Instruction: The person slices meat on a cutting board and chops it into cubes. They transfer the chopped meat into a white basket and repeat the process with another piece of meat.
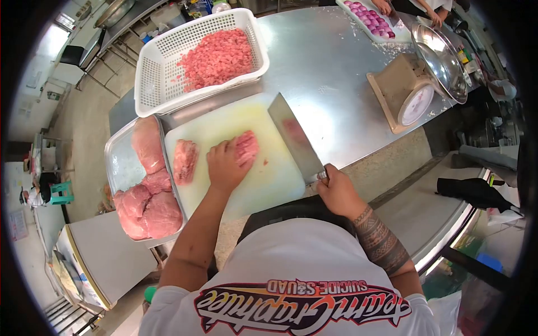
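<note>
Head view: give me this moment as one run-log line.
left hand: pressing meat piece on cutting board | right hand: gripping cleaver, blade raised | tray of raw meat beside board | basket of diced meat behind

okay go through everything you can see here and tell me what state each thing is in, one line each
Left hand: pressed flat on a meat piece.
Right hand: closed around the cleaver, blade raised over the board.
Cutting board: holds two meat pieces.
White basket: partly filled with diced meat.
Metal tray: loaded with whole raw cuts.
Scale: pan empty.
</note>
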A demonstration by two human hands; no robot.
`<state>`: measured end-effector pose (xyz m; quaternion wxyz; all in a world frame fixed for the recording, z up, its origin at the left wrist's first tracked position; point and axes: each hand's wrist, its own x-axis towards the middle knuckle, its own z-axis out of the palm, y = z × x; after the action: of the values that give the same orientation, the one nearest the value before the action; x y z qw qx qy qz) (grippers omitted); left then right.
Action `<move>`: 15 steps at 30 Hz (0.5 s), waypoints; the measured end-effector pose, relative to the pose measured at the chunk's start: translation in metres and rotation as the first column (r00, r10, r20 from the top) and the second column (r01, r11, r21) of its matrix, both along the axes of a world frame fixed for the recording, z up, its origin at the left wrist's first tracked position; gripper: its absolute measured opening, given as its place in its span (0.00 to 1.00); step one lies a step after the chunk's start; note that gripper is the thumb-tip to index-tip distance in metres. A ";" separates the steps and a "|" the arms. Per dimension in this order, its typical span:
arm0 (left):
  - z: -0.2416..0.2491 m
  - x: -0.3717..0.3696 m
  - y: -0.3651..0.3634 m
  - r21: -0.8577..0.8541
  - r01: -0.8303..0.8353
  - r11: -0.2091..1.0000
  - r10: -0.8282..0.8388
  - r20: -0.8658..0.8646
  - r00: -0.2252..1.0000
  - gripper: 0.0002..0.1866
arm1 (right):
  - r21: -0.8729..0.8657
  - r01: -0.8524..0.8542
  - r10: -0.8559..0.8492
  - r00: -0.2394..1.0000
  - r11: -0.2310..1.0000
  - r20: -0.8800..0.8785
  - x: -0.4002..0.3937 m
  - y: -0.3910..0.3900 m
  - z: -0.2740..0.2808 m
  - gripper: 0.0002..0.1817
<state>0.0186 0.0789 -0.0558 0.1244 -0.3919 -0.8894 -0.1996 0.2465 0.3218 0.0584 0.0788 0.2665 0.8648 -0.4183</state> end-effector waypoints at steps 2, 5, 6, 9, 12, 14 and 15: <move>-0.002 0.006 0.013 0.037 -0.134 0.990 0.136 -0.063 0.989 0.37 | -0.018 -0.040 0.039 0.999 0.999 -0.025 -0.006 0.034 0.005 0.13; -0.003 0.011 0.027 0.018 -0.301 0.953 0.301 -0.120 0.946 0.38 | -0.026 -0.107 0.104 0.992 0.994 -0.075 -0.008 0.092 0.006 0.13; -0.004 0.013 0.032 -0.001 -0.357 0.934 0.354 -0.118 0.928 0.38 | -0.026 -0.132 0.128 0.986 0.991 -0.104 -0.007 0.115 0.003 0.13; -0.010 0.022 0.043 -0.043 -0.526 0.849 0.516 -0.144 0.844 0.38 | -0.094 -0.225 0.218 0.973 0.970 -0.078 -0.006 0.180 0.009 0.14; 0.006 0.029 0.045 -0.151 -0.551 0.821 0.564 0.066 0.823 0.43 | -0.271 -0.286 0.284 0.958 0.919 -0.047 0.011 0.241 0.000 0.13; -0.003 0.034 0.040 -0.107 -0.645 0.756 0.642 -0.069 0.764 0.42 | -0.284 -0.354 0.348 0.935 0.891 -0.072 0.022 0.275 -0.004 0.12; 0.022 0.046 0.062 0.034 -0.616 0.787 0.614 -0.127 0.779 0.38 | -0.296 -0.377 0.376 0.924 0.877 -0.064 0.028 0.289 -0.003 0.12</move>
<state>0.0641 0.1409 -0.0334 0.2392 -0.0933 -0.9593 -0.1177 0.2745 0.6108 0.0555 0.1967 0.0771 0.8257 -0.5231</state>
